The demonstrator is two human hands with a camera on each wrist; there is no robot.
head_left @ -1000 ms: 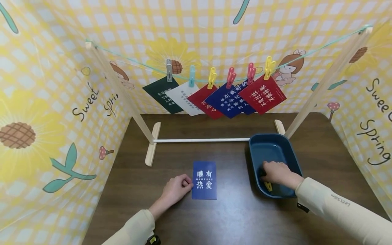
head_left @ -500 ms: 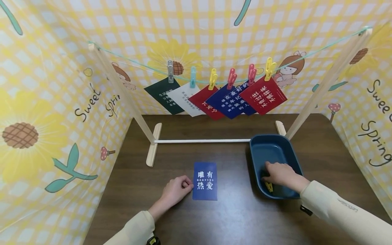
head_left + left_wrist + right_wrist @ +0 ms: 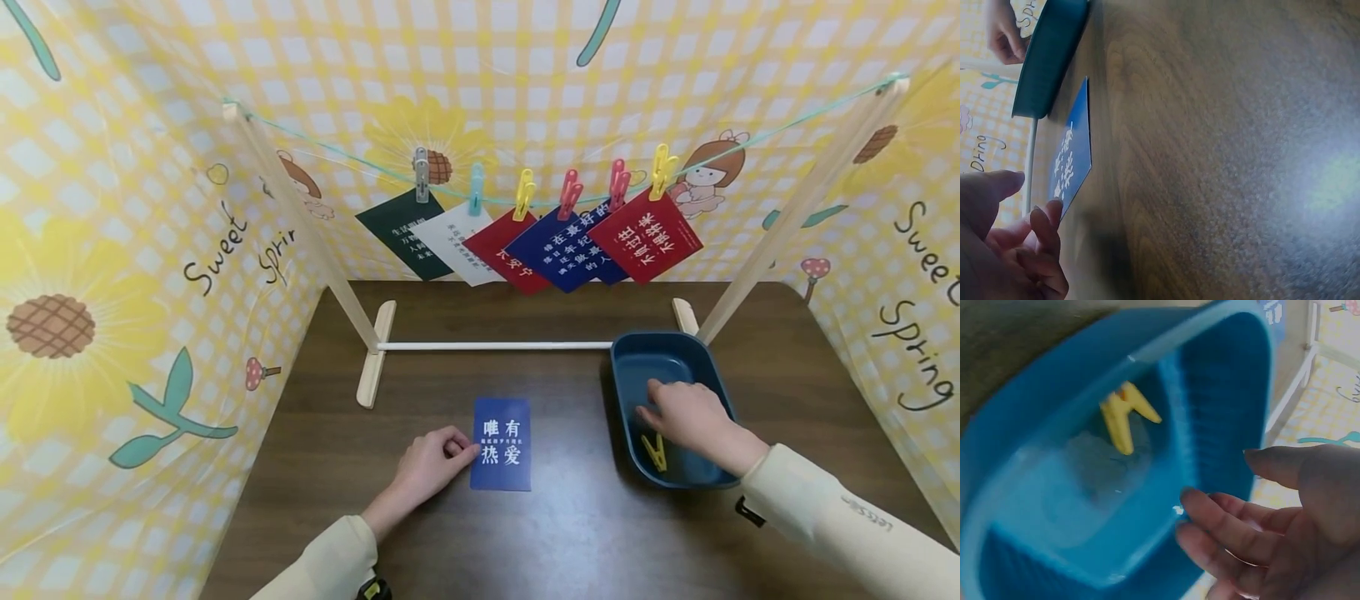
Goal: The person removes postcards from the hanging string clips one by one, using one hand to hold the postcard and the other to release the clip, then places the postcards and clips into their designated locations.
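Note:
In the head view my left hand (image 3: pixel 438 458) is beside the left edge of a blue card (image 3: pixel 501 475) with white lettering, which lies on the table. The left wrist view shows bent fingertips (image 3: pixel 1055 207) right at the card's near edge, the thumb held apart from them. My right hand (image 3: pixel 686 417) is over a dark blue plastic bin (image 3: pixel 637 354). Its fingers are spread with nothing between them in the right wrist view. A yellow clothespin (image 3: pixel 654 454) lies on the bin floor, just off those fingers.
A light wooden frame (image 3: pixel 296 212) with a green string (image 3: pixel 757 133) stands behind. Green, white, red and blue cards hang from it by coloured clothespins, the rightmost a red card (image 3: pixel 645 237). A white rod (image 3: pixel 495 345) joins the frame's feet. Patterned cloth surrounds the table.
My right hand has lifted and shifted slightly right inside the bin, its fingers coming apart, so more of the yellow clothespin shows. My left hand stays by the blue card.

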